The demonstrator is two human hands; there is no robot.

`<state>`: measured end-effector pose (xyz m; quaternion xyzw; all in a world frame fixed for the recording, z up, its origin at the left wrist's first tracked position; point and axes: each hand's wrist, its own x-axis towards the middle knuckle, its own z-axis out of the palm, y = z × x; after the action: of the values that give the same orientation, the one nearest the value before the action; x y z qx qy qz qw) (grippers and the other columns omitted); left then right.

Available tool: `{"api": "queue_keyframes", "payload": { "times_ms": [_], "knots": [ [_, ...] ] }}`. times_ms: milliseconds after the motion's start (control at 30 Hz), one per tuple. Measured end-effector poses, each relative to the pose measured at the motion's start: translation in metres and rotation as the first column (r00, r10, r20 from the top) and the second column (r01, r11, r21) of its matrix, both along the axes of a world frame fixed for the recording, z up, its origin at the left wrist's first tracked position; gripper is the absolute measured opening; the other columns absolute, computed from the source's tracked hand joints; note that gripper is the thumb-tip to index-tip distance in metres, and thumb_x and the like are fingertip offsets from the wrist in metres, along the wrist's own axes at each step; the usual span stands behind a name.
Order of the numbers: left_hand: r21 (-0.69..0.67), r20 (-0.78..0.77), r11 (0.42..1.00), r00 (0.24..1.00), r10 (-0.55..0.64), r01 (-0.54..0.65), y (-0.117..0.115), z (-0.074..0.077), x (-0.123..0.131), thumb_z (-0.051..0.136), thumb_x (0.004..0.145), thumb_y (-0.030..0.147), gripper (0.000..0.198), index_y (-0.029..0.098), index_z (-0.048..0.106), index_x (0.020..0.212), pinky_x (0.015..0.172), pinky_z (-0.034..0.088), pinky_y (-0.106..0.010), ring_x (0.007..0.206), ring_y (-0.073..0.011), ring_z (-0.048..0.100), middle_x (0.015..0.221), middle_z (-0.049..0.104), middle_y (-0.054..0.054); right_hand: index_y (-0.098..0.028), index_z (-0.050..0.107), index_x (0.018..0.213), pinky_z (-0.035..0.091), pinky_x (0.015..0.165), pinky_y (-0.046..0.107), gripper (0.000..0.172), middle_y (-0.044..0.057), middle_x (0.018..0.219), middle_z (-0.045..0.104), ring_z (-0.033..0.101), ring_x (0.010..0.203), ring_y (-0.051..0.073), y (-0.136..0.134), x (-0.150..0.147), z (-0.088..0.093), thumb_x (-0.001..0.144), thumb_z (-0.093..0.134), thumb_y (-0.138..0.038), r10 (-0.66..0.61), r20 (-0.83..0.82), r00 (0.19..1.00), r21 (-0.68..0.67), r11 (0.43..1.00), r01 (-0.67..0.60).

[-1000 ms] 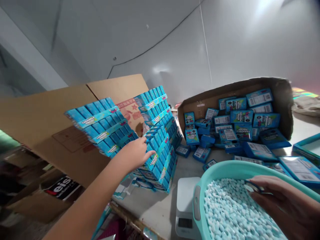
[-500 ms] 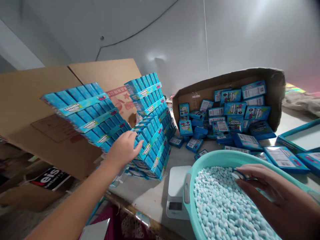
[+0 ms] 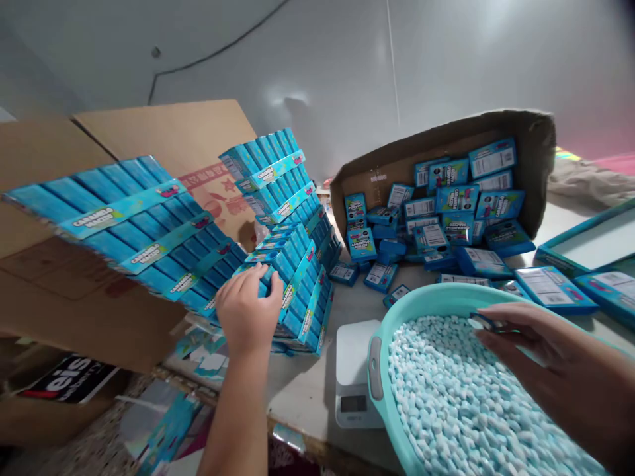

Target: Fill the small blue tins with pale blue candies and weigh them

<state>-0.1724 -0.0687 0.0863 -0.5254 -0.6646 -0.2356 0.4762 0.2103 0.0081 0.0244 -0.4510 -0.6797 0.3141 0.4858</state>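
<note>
My left hand point(image 3: 251, 307) is at the near stack of candy trays point(image 3: 292, 291), its fingers curled round a small blue candy box point(image 3: 266, 281) at the top tray's near end. Over the turquoise basin point(image 3: 376, 363), my right hand point(image 3: 540, 350) pinches a small blue-edged item point(image 3: 483, 322); most of it is hidden by the fingers, so its kind is unclear. Pale blue and white candies point(image 3: 461, 390) fill much of the basin below that hand. A taller stack of similar trays point(image 3: 143, 231) leans to the left.
A tipped cardboard carton point(image 3: 377, 172) holds several loose blue boxes, with others spilled before it. Beside the basin lies a white scale point(image 3: 353, 370). A large carton point(image 3: 109, 324) stands behind the stacks. An open blue tray point(image 3: 595, 238) is at right.
My left hand has closed round a small box at the near stack, its forearm now more upright. My right hand still pinches the item over the candies. The view has shifted slightly.
</note>
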Motion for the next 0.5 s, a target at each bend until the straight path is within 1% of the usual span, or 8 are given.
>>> {"api": "queue_keyframes", "payload": {
  "times_ms": [133, 200, 233, 267, 300, 367, 433, 500],
  "knots": [
    [0.054, 0.165, 0.998, 0.986, 0.023, -0.032, -0.005, 0.007, 0.029, 0.063, 0.09, 0.029, 0.017, 0.015, 0.073, 0.096, 0.111, 0.037, -0.056, 0.103, -0.0301, 0.07, 0.103, 0.077, -0.013, -0.027, 0.076, 0.081, 0.062, 0.052, 0.021, 0.025, 0.003, 0.072, 0.077, 0.075, 0.06, 0.023, 0.003, -0.003, 0.0, 0.068, 0.077, -0.048, 0.125, -0.053, 0.991, -0.058, 0.99, -0.128],
    [0.151, 0.308, 0.986, 0.944, -0.117, 0.073, -0.008, 0.005, 0.068, 0.061, 0.092, 0.031, 0.017, 0.017, 0.072, 0.093, 0.113, 0.036, -0.056, 0.114, -0.03, 0.065, 0.107, 0.074, -0.014, -0.027, 0.077, 0.083, 0.062, 0.052, 0.022, 0.025, 0.003, 0.072, 0.077, 0.075, 0.06, 0.024, 0.003, -0.003, -0.007, 0.069, 0.078, -0.048, 0.176, -0.051, 0.983, -0.05, 0.983, -0.179],
    [0.185, 0.393, 0.965, 0.886, -0.245, 0.185, -0.009, 0.001, 0.091, 0.061, 0.092, 0.032, 0.017, 0.018, 0.071, 0.094, 0.107, 0.043, -0.052, 0.109, -0.0279, 0.066, 0.106, 0.074, -0.014, -0.028, 0.077, 0.083, 0.063, 0.052, 0.022, 0.023, 0.002, 0.072, 0.078, 0.075, 0.06, 0.023, 0.003, -0.003, -0.012, 0.069, 0.079, -0.047, 0.203, -0.038, 0.978, -0.015, 0.979, -0.204],
    [0.172, 0.523, 0.929, 0.769, -0.369, 0.328, -0.008, -0.005, 0.116, 0.059, 0.093, 0.033, 0.02, 0.02, 0.071, 0.102, 0.101, 0.049, -0.046, 0.104, -0.0249, 0.067, 0.105, 0.073, -0.012, -0.029, 0.077, 0.084, 0.063, 0.054, 0.022, 0.021, 0.002, 0.074, 0.078, 0.075, 0.061, 0.023, 0.002, -0.002, -0.016, 0.071, 0.079, -0.045, 0.225, -0.014, 0.974, 0.035, 0.974, -0.225],
    [0.165, 0.652, 0.854, 0.596, -0.47, 0.493, -0.006, -0.013, 0.14, 0.058, 0.093, 0.038, 0.027, 0.022, 0.07, 0.112, 0.09, 0.055, -0.041, 0.094, -0.0223, 0.068, 0.105, 0.074, -0.011, -0.029, 0.078, 0.085, 0.063, 0.058, 0.021, 0.019, 0.002, 0.078, 0.078, 0.076, 0.064, 0.023, 0.002, -0.002, -0.02, 0.072, 0.079, -0.043, 0.249, 0.016, 0.968, 0.092, 0.964, -0.249],
    [0.138, 0.855, 0.613, 0.219, -0.47, 0.778, 0.001, -0.03, 0.18, 0.067, 0.088, 0.045, 0.042, 0.026, 0.067, 0.125, 0.081, 0.058, -0.036, 0.086, -0.0203, 0.07, 0.109, 0.074, -0.009, -0.03, 0.078, 0.087, 0.064, 0.063, 0.021, 0.015, 0.002, 0.083, 0.079, 0.076, 0.068, 0.021, 0.0, -0.002, -0.024, 0.075, 0.078, -0.038, 0.278, 0.061, 0.959, 0.213, 0.935, -0.285],
    [0.155, 0.902, 0.385, 0.029, -0.432, 0.91, 0.009, -0.044, 0.204, 0.072, 0.084, 0.041, 0.036, 0.027, 0.074, 0.118, 0.083, 0.057, -0.034, 0.089, -0.0212, 0.072, 0.104, 0.077, -0.008, -0.028, 0.078, 0.088, 0.063, 0.063, 0.018, 0.012, 0.002, 0.083, 0.078, 0.075, 0.067, 0.019, -0.002, -0.003, -0.024, 0.077, 0.078, -0.033, 0.305, 0.07, 0.95, 0.308, 0.899, -0.311],
    [0.189, 0.899, 0.302, -0.041, -0.436, 0.934, 0.012, -0.052, 0.211, 0.076, 0.082, 0.037, 0.03, 0.026, 0.078, 0.109, 0.082, 0.057, -0.033, 0.09, -0.0219, 0.073, 0.097, 0.079, -0.008, -0.026, 0.077, 0.086, 0.061, 0.057, 0.015, 0.01, 0.001, 0.078, 0.077, 0.074, 0.06, 0.017, -0.003, -0.005, -0.022, 0.076, 0.078, -0.029, 0.353, 0.067, 0.933, 0.36, 0.864, -0.353]
  ]
}}
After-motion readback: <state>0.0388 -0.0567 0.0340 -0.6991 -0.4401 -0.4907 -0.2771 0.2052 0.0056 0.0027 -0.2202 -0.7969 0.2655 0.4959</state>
